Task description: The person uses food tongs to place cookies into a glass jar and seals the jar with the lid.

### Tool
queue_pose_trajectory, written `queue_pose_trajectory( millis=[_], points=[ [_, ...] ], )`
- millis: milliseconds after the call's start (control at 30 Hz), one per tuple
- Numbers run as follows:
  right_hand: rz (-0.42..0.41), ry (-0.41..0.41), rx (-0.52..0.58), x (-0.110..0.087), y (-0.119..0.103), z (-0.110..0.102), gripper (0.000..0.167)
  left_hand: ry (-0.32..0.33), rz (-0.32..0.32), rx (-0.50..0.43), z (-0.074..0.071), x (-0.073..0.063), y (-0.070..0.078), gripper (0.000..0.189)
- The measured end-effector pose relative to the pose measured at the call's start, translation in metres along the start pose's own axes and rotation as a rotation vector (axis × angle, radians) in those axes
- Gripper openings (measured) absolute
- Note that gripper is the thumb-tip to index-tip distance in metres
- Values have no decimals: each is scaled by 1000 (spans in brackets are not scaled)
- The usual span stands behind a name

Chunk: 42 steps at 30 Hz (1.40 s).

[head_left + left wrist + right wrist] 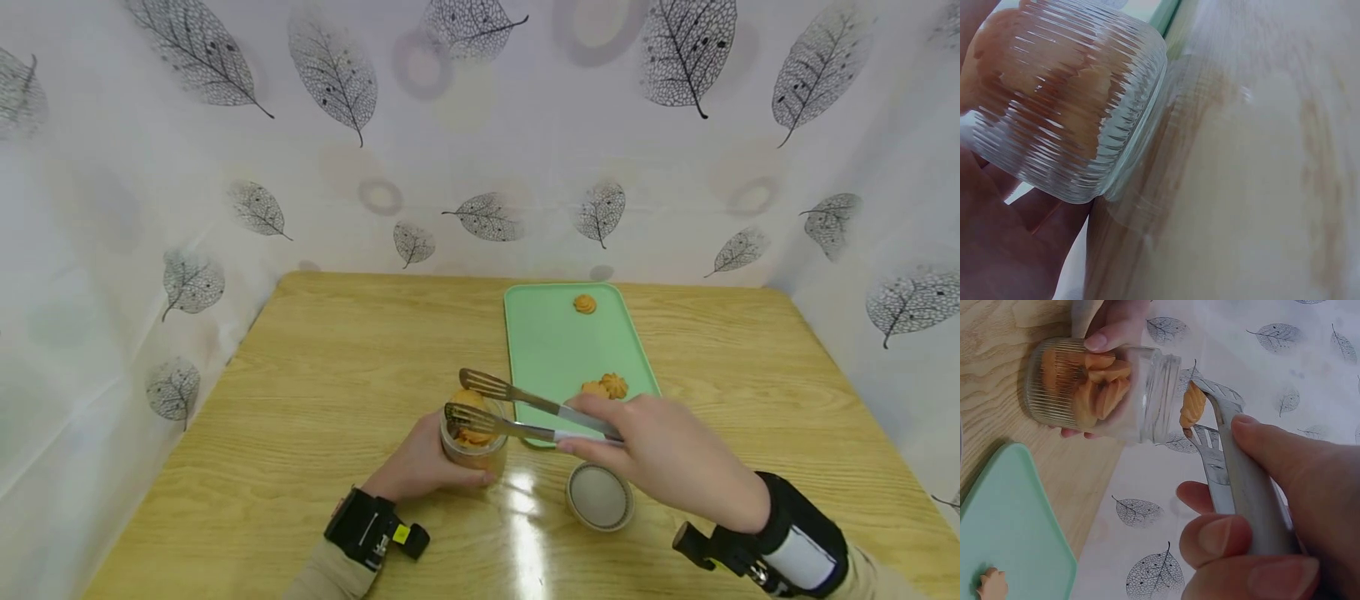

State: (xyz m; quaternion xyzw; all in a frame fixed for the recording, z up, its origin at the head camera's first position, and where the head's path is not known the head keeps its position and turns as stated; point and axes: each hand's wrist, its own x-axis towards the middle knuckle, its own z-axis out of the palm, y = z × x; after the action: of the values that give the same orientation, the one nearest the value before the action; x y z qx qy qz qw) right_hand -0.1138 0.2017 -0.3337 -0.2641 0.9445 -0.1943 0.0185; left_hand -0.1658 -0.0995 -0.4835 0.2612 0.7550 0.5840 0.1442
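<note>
A leaf-printed cloth (pixel 480 158) backs the wooden table (pixel 360 333), where a green tray (pixel 558 342) lies just beyond the hands, presumably within easy reach. The right hand (pixel 671 450) pinches slotted metal tongs (pixel 1254 494), thumb along one arm and fingers against the other, a grip that likely lets it control the squeeze. The left hand (pixel 420 462) curls its fingers round a ribbed glass jar (pixel 1141 375), seemingly to steady it with the mouth facing the tong tips; whether its base rests fully on the table I cannot tell. A round lid (pixel 600 497) lies near the tray, off the jar. Smallest are the cookies: several inside the jar (pixel 1104 394), others on the tray (pixel 614 385), and one piped cookie (pixel 1193 405) between the tong tips, just outside the jar's mouth
</note>
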Motion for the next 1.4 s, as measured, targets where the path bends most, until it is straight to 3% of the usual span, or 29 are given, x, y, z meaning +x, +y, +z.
queue_pose_trajectory(
  millis=[300,1000,1167,1267,1400],
  points=[
    [46,-63,44,1,1,11,52,-4,0,-18,1,1,0,76],
    [42,-59,48,1,2,11,53,-11,10,-5,0,3,-1,79],
    [96,-25,63,-2,5,-1,50,-4,9,-8,0,2,-1,80],
    [172,42,41,-6,15,-16,50,0,17,-10,0,2,0,80],
    [291,79,-7,-13,39,-36,63,-2,32,-12,0,3,0,78]
  ],
)
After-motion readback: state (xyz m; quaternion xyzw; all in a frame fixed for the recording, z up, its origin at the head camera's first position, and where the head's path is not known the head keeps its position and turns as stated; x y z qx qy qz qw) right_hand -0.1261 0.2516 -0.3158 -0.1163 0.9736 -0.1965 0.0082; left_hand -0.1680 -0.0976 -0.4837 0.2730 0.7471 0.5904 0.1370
